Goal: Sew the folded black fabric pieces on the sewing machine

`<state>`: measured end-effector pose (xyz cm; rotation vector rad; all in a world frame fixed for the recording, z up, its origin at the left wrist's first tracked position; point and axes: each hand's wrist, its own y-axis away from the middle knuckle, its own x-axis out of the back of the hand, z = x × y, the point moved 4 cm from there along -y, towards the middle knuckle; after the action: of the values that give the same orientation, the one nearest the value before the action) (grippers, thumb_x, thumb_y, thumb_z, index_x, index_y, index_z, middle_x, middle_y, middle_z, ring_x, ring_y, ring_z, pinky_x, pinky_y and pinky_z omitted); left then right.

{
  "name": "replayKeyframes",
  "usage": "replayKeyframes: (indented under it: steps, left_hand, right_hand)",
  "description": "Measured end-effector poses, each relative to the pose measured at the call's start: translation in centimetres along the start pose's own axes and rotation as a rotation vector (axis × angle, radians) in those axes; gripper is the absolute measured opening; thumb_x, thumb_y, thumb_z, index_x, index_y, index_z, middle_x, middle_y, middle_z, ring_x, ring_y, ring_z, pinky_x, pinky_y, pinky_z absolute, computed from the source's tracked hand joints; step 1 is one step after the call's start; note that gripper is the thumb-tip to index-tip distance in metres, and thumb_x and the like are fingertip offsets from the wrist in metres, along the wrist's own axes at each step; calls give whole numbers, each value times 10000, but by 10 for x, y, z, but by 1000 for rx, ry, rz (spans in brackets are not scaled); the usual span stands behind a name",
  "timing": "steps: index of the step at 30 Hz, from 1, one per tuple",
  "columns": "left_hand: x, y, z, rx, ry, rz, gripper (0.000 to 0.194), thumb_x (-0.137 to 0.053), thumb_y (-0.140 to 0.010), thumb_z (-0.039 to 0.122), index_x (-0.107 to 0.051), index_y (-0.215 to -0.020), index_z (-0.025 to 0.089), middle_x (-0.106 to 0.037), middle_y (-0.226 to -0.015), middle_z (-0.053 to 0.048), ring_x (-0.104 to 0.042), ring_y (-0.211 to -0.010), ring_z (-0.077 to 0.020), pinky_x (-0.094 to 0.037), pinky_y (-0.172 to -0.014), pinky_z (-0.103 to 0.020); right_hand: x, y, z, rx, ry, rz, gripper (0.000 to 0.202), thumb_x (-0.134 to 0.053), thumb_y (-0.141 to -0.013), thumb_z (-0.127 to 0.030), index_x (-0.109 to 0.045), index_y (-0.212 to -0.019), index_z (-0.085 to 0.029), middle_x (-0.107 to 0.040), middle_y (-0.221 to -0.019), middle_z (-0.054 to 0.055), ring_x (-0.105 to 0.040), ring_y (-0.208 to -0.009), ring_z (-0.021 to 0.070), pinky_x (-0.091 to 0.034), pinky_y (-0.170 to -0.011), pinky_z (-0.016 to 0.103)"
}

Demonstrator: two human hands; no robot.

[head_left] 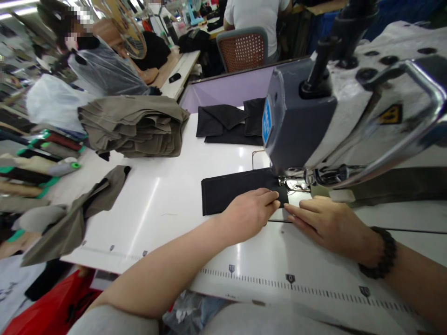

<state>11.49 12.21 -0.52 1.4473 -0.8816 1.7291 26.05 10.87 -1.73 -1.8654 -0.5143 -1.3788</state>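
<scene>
Resting on black cloth (226, 193) by the sewing machine (302, 121): L hand (247, 214) (can't tell if it's pinching tbh). R hand (330, 223), w/ bracelet (380, 253), is loosely open, fingertip at cloth's corner.

Table scale (258, 278) 10, 0, machine (302, 121) warning triangle (391, 114)

Tube lights (24, 11) upper left; glare streaks tabletop (181, 179); left edge blurred.

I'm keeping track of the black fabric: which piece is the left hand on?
The flat black strip reaching under the sewing machine, beneath the left hand; the black pieces farther back lie untouched.
</scene>
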Motion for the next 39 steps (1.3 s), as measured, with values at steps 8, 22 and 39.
replayKeyframes:
  steps: [8,22,39]
  left_hand:
    - [1,-11,-16,40,-15,1,168,-473,-875,147,-592,-986,105,-581,-1115,-92,-536,-1030,-193,-468,-885,-303]
    - [-1,-25,-36,98,-69,58,178,-461,-868,126,-609,-963,102,-620,-934,-77,-573,-922,-188,-485,-810,-285]
    - [2,-15,-31,247,-147,25,156,-455,-873,175,-576,-960,130,-580,-947,-85,-565,-902,-224,-493,-764,-357]
  right_hand:
    - [-11,0,7,-104,16,-40,333,-335,-916,-343,-593,-1031,-165,-600,-703,31,-531,-591,130,-362,-507,259]
    - [-14,0,9,-112,-34,-70,309,-373,-901,-342,-560,-1070,-163,-600,-748,35,-554,-669,148,-415,-617,279]
    - [-11,1,5,-63,64,86,356,-324,-913,-343,-603,-1037,-159,-673,-854,65,-628,-662,159,-509,-554,264]
